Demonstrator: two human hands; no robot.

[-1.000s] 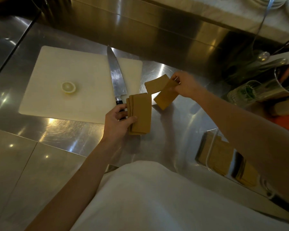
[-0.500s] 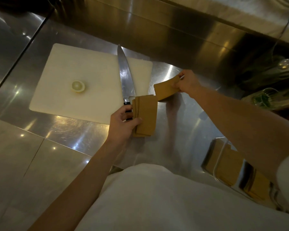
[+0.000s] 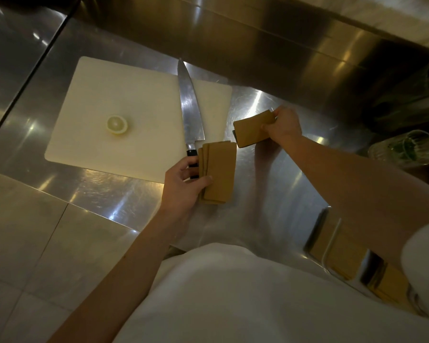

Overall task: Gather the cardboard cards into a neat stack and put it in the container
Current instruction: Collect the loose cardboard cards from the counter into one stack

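My left hand [image 3: 183, 184] grips a fanned stack of brown cardboard cards [image 3: 219, 172] just above the steel counter, thumb on top. My right hand [image 3: 284, 126] holds a smaller bunch of brown cards [image 3: 254, 128] by their right end, a little beyond and to the right of the left stack, the two bunches apart. A clear container [image 3: 332, 246] with more brown cards inside stands at the counter's near right edge, partly hidden by my right arm.
A white cutting board [image 3: 109, 100] lies at the left with half a lemon [image 3: 117, 124] on it. A large knife [image 3: 190, 105] rests on the board's right side, its handle by my left fingers. A glass [image 3: 404, 147] and greenery sit far right.
The two splayed cards in my right hand have come together into one bunch and lowered toward the counter. My left hand has kept hold of its stack.
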